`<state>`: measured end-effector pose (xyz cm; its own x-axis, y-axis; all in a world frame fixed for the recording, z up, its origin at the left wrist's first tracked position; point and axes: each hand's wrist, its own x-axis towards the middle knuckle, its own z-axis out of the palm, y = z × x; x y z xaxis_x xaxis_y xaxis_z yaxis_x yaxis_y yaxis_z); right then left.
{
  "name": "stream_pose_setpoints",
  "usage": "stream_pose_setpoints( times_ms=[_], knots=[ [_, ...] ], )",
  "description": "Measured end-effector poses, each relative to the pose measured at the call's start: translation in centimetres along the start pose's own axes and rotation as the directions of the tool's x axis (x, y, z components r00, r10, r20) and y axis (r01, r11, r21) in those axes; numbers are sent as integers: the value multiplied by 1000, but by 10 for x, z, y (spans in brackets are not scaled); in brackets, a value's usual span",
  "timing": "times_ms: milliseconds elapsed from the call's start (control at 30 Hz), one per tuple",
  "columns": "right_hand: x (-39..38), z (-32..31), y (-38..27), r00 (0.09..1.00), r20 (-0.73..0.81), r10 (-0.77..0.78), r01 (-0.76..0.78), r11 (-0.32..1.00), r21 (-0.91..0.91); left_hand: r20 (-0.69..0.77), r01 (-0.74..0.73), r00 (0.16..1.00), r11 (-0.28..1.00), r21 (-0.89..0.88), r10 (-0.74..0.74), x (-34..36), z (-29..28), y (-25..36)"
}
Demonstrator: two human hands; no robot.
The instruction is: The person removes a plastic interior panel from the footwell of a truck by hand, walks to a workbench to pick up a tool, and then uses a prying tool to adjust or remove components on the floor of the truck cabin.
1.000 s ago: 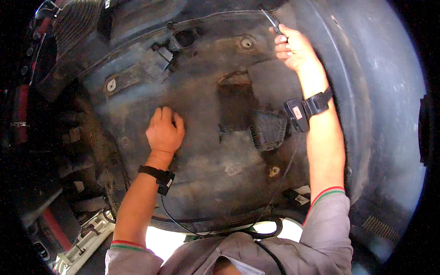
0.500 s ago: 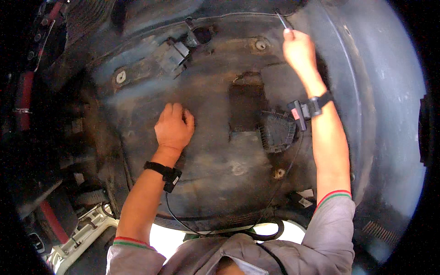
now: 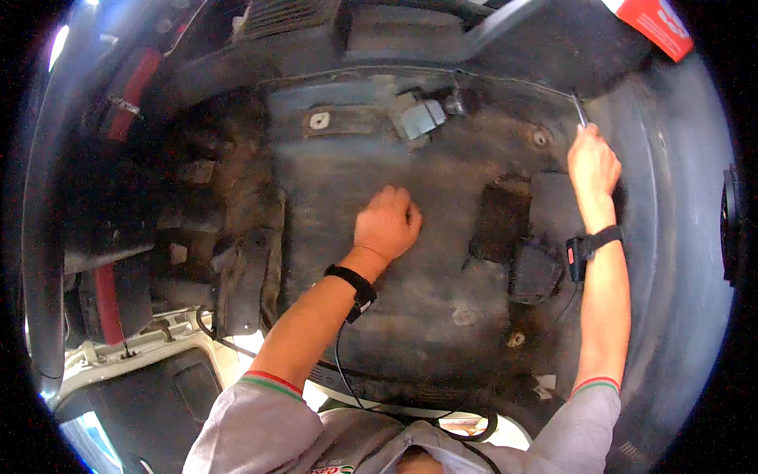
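1. The right hand (image 3: pixel 595 160) is closed round a slim metal tool (image 3: pixel 583 118); its grip lies mostly hidden in the fist, so the exact kind cannot be told. The narrow silver shaft points away from the person, its end near the raised seam (image 3: pixel 513 77) at the far edge of the floor lining (image 3: pixel 339 189). Whether the two touch is unclear.
2. The tool looks light and rigid, easy to steer with one hand. The grip is the place to hold it; bare fingers are best kept off the narrow end, which may be sharp.
3. The left hand (image 3: pixel 385 223) has its fingers curled in, low over the middle of the lining. Whether they pinch or press anything is hidden.
4. The lining spreads beneath both hands, dark, scuffed and moulded. It is probably semi-stiff, heavy as a whole and slightly gritty; a free edge would likely give better purchase than its flat middle.
5. Farther out are a dark rectangular cutout (image 3: pixel 501 225), a dark ribbed pad (image 3: pixel 537 268) beside it, and a grey-blue plastic bracket (image 3: pixel 422 121), likely brittle at its corners.
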<state>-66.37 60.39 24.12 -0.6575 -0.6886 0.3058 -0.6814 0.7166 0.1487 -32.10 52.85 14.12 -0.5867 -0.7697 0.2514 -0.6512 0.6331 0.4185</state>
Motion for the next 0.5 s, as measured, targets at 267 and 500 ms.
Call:
stream_pose_setpoints(
  times_ms=[267, 500],
  knots=[
    [17, 57, 81, 651, 504, -568, -714, -684, 151, -27, -40, 999, 998, -51, 38, 3, -2, 7],
    [11, 25, 45, 995, 79, 62, -91, 888, 451, 4, 8, 1000, 999, -38, -8, 5, -6, 6]
  ],
)
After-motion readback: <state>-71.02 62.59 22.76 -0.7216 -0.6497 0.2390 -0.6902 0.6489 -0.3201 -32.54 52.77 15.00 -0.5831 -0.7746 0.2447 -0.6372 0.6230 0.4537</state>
